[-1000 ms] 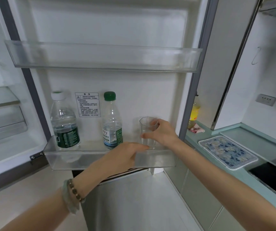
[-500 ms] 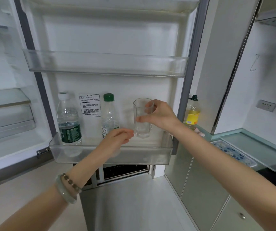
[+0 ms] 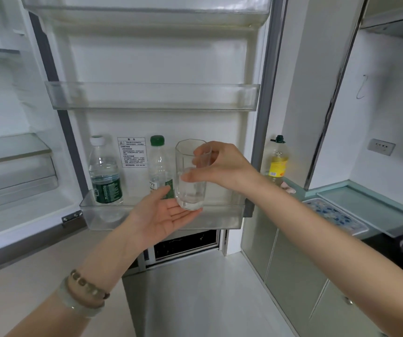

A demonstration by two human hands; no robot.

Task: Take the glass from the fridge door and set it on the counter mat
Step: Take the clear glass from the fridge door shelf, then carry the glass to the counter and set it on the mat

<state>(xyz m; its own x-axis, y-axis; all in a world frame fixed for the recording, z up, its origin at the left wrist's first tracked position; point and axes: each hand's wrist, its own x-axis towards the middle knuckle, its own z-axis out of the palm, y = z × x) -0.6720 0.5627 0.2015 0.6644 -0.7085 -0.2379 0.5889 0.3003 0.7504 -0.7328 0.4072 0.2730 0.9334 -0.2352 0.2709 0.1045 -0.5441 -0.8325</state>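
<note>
Ideally the right hand (image 3: 222, 166), pinching the glass (image 3: 190, 173) upright, carries it level rightward to the mat (image 3: 336, 215), left hand (image 3: 164, 215) spread flat just beneath.

A home kitchen: open fridge door (image 3: 147, 69) with water bottles (image 3: 105, 171), teal counter (image 3: 365, 203), cabinets (image 3: 292, 268), cooktop (image 3: 394, 249).

The glass (image 3: 190, 175) was clear and smooth; the door bin (image 3: 147, 218) was translucent plastic; the counter (image 3: 375, 207) was glossy; the bracelet (image 3: 87, 284) was beaded.
</note>
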